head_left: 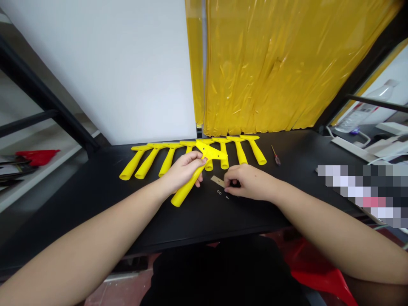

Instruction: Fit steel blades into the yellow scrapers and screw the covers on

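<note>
My left hand is wrapped round the grip of a yellow plastic scraper handle. Its wide, flat head points up and to the right, with small dark holes showing. Over the black table, my right hand is closed, fingertips pinched low by the end of a flat tan strip. Whatever those fingertips hold, if anything, is hidden. Just left of them lie two tiny nuts, and a small screw lies below them.
Several matching yellow handles stand in a row along the table's back edge. A small screwdriver lies to their right. Behind are a white panel and yellow plastic sheeting. A clear bottle is at far right, beside black frame bars.
</note>
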Demonstrator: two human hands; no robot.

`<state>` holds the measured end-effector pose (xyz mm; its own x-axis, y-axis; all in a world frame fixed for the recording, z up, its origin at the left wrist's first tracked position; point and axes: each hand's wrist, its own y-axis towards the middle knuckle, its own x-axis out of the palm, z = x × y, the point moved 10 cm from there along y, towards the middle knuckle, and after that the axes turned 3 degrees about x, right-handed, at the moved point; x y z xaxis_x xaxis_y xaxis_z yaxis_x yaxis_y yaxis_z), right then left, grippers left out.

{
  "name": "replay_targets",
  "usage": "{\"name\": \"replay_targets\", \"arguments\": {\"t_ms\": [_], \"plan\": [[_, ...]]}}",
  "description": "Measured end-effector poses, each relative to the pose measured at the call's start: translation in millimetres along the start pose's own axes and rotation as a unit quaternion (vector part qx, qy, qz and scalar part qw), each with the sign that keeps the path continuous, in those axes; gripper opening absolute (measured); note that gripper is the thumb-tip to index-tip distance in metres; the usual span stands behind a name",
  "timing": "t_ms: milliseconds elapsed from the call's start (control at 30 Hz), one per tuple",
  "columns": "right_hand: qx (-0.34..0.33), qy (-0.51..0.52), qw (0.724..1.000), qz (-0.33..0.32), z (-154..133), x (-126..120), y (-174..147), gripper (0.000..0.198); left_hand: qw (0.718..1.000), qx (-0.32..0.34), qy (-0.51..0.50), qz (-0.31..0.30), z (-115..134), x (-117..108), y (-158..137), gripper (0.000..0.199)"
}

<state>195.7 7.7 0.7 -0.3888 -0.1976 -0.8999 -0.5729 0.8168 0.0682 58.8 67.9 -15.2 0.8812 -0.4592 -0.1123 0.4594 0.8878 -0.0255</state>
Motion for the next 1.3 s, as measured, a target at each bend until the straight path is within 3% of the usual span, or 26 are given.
{"name": "replay_targets", "arguments": {"t_ms": [167, 433, 567, 633, 700, 833, 1067, 1300], "plan": [[0.057, -0.008, 0.997, 0.046, 5, -1, 2, 0.016, 1.0, 0.012, -0.003, -0.002, 2, 1, 0, 0.016], [0.04, -0.063, 0.991, 0.11, 0, -14, -3, 0.017, 1.0, 0.015, -0.005, 0.016, 4, -4, 1, 0.017], [0.063, 0.116, 0.983, 0.124, 24, -24, -6, 0.017, 0.999, 0.01, 0.008, 0.033, 6, -13, 2, 0.016], [0.079, 0.236, 0.961, 0.118, 36, -26, -7, 0.013, 0.999, 0.006, 0.013, 0.045, 6, -20, 3, 0.014], [0.085, 0.294, 0.942, 0.138, 43, -33, -9, 0.016, 0.999, -0.002, 0.021, 0.046, 6, -24, 3, 0.013], [0.064, 0.307, 0.928, 0.202, 43, -48, -12, 0.024, 0.998, -0.012, 0.056, 0.006, 3, -18, 1, 0.016], [0.046, 0.344, 0.906, 0.242, 42, -50, -11, 0.038, 0.99, 0.002, 0.101, -0.095, 5, 11, -9, 0.018], [0.085, 0.442, 0.876, 0.175, 51, -31, 2, 0.043, 0.987, 0.013, 0.082, -0.141, 4, 25, -15, 0.023]]}}
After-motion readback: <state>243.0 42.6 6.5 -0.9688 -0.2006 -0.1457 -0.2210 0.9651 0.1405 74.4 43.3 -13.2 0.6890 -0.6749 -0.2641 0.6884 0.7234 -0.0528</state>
